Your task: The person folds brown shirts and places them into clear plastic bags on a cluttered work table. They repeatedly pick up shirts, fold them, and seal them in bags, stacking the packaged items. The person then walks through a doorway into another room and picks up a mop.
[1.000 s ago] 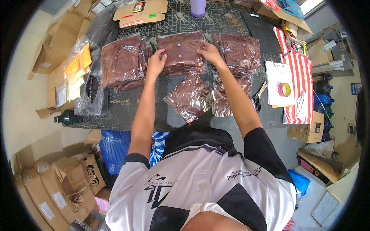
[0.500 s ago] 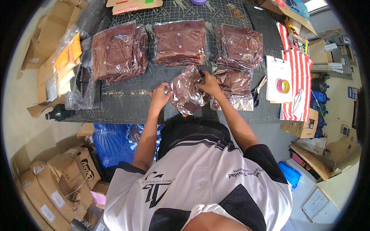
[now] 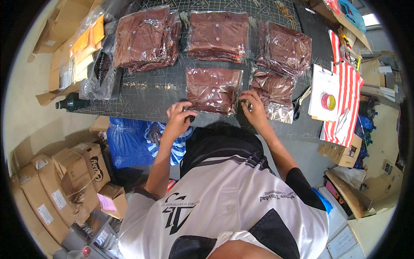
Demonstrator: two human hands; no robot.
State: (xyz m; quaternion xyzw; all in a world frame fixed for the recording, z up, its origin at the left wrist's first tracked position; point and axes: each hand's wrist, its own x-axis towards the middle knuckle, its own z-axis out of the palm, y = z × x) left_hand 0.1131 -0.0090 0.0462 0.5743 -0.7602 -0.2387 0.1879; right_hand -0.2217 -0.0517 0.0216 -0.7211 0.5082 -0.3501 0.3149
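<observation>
A folded brown garment with a pale button, in a clear plastic bag [image 3: 213, 90], lies flat on the dark table near its front edge. My left hand [image 3: 177, 117] is beside the bag's lower left corner, fingers loosely curled and apart, holding nothing. Close to the right edge of the bag is my right hand [image 3: 254, 108], thumb and fingers apart, also without a grip. Behind are stacks of similar bagged garments: a left stack [image 3: 144, 39], a middle stack [image 3: 219, 36] and a right stack [image 3: 285, 47]. More bagged garments [image 3: 272, 90] lie right of my right hand.
Scissors [image 3: 300, 101] lie right of the bags, beside a clipboard [image 3: 321, 88] with a tape roll [image 3: 327, 102] on it. Red-and-white striped plastic [image 3: 345, 108] hangs over the table edge. A dark bottle [image 3: 73, 102] lies at left. Cardboard boxes [image 3: 56, 194] crowd the lower left.
The bagged garment, earlier tilted and crumpled between both hands, now lies flat and squared to me. My hands have come off it to either side. The whole view has shifted slightly.
</observation>
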